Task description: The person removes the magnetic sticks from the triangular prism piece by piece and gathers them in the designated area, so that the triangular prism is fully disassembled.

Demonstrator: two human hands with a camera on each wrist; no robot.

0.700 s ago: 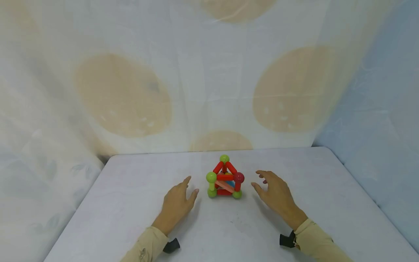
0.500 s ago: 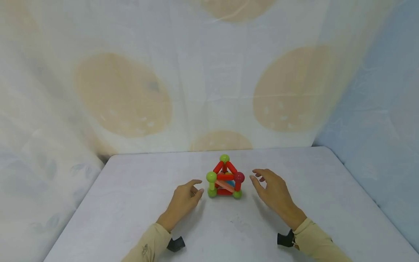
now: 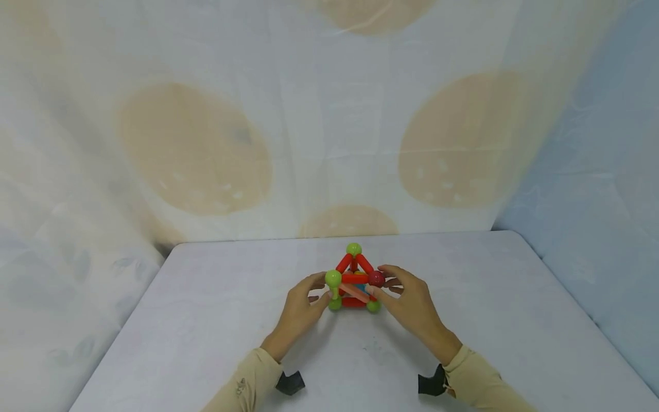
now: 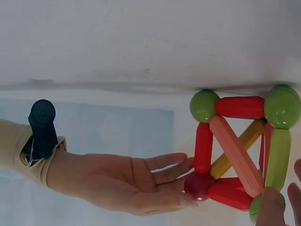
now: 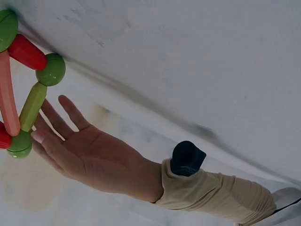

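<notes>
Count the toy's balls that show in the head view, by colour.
Green balls: 4
Dark red ball: 1
Total: 5 in view; any behind the sticks are hidden.

my head camera looks forward and down over the table (image 3: 206,320) from its near edge toward the far edge, taking in both my hands and the stick-and-ball toy (image 3: 354,280) from a fair way off. the camera on my left wrist sits close and low, facing across to my right hand (image 4: 136,183) with the toy between. my right wrist camera, just as near, faces back at my left hand (image 5: 89,157). all three share the toy.
</notes>
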